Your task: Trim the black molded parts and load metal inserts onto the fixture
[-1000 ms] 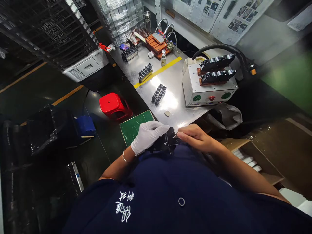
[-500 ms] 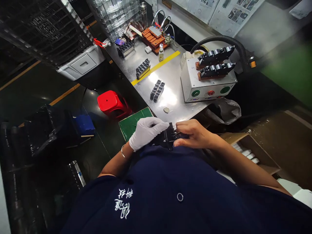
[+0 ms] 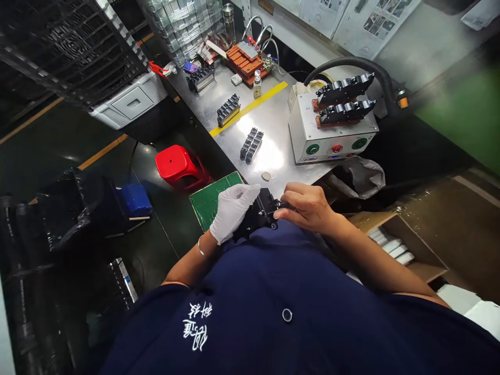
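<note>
- In the head view, gripping the black part with the left hand, closed over it in a white glove.
- Curling thumb and fingers of the bare right hand about the part's narrow end; cannot tell whether pinching it or a small piece hidden there.
- Holding the part up close to the dark shirt, near the edge of the bench, with the green board beside the glove.
- Judging from both hands' place, probably midway through handwork on this part; cannot tell how much remains.
- Can see two ribbed blocks side by side on the bench, another block by the yellow strip; cannot judge which are finished.
- Can also see two scalloped pieces on brown bases atop the white machine.
- Looks like moulded plastic: black, angular, dotted with bright metal, ringed at one corner.
- Shines smooth and metallic across the bench; looks scuffed along the green board.
</note>
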The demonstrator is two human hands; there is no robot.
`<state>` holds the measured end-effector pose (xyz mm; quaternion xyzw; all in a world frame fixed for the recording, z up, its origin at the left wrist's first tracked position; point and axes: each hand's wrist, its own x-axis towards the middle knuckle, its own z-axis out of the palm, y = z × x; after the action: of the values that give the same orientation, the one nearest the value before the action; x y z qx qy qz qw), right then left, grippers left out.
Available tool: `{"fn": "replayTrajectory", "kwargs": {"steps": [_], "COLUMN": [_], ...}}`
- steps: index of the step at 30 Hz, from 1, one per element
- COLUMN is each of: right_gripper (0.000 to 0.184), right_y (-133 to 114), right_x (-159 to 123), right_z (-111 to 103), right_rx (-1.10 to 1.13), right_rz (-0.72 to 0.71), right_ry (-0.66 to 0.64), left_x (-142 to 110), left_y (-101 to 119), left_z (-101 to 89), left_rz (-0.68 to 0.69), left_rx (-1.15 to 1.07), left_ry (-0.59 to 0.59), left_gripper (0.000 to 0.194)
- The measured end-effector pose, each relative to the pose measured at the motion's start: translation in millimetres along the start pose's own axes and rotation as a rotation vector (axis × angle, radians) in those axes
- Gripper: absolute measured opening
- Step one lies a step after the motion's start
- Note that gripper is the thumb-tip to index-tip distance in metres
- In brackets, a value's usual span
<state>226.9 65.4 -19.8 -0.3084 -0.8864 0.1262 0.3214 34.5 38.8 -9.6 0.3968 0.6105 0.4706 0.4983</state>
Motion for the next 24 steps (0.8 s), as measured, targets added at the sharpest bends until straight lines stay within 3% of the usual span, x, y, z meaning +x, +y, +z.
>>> {"fn": "replayTrajectory", "kwargs": {"steps": [7, 12, 19, 21, 24], "right_gripper": [0.062, 0.06, 0.055, 0.054, 0.048], "right_y": [2, 2, 5, 5, 3], "right_x": [-1, 2, 0, -3, -6], "right_z": [4, 3, -8, -9, -6], "right_rx": [-0.018, 0.026, 0.391, 0.486, 0.442], "right_rz": [0.109, 0.092, 0.106, 0.135, 0.253], "right_ry": [-0.027, -0.067, -0.4, -0.372, -0.164], "left_x": [1, 0, 1, 4, 8], "left_y": [-2, -1, -1, -1, -2], "left_z": [3.8, 5.0, 4.1, 5.5, 7.5], "left_rz": [-0.061, -0.121, -0.131, -0.144, -0.226], "left_rx": [-0.036, -0.073, -0.048, -0.08, -0.14], "left_ry": [0.019, 0.024, -0.002, 0.009, -0.008], "left_gripper": [0.035, 0.039, 0.041, 0.043, 0.047]}}
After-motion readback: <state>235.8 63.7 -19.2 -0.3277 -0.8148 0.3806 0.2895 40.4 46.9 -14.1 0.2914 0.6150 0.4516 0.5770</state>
